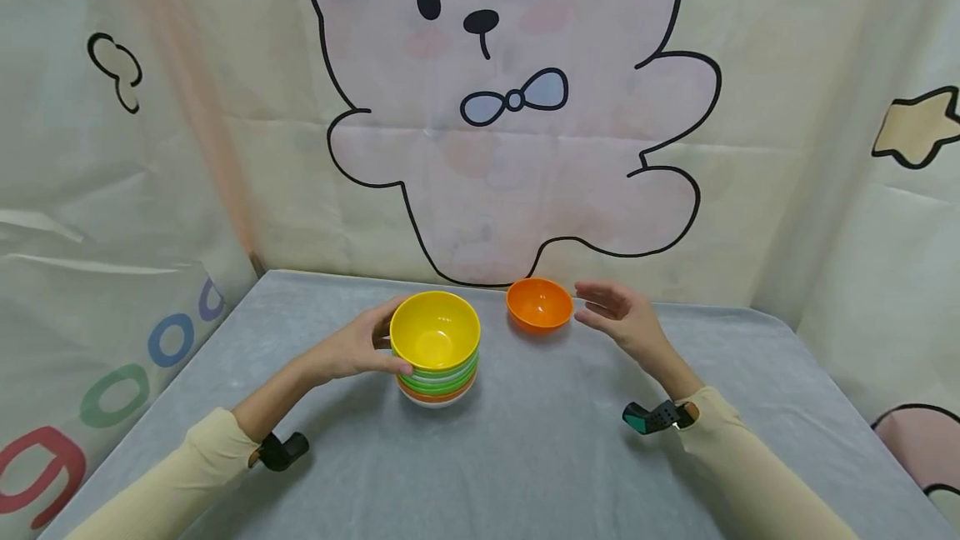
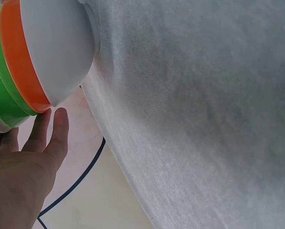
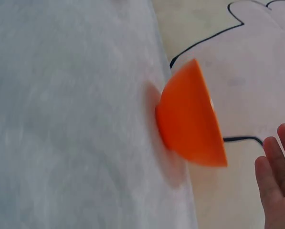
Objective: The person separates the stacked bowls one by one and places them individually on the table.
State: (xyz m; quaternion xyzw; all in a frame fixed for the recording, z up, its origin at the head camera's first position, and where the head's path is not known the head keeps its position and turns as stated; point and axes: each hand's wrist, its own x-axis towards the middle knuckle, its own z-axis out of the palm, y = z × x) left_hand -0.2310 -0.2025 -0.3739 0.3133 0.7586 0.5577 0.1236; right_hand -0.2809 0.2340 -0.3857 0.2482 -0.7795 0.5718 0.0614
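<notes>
A stack of nested bowls [image 1: 438, 373], yellow on top with green, white and orange ones below, stands on the table left of centre. My left hand [image 1: 375, 342] holds its left side, the thumb in front near the yellow rim and the fingers behind. Seen from the left wrist, the lowest bowl [image 2: 58, 47] is white and my fingertips [image 2: 60, 119] are against the bowls above it. An orange bowl [image 1: 538, 307] sits upright by itself near the back edge. Just right of it is my right hand [image 1: 621, 319], fingers extended and apart from its rim in the right wrist view.
A grey cloth covers the table [image 1: 525, 457]. Behind its back edge hangs a pale curtain [image 1: 787, 148] with a cartoon bear, and more printed fabric is at both sides. Each wrist wears a dark strap [image 1: 281, 450].
</notes>
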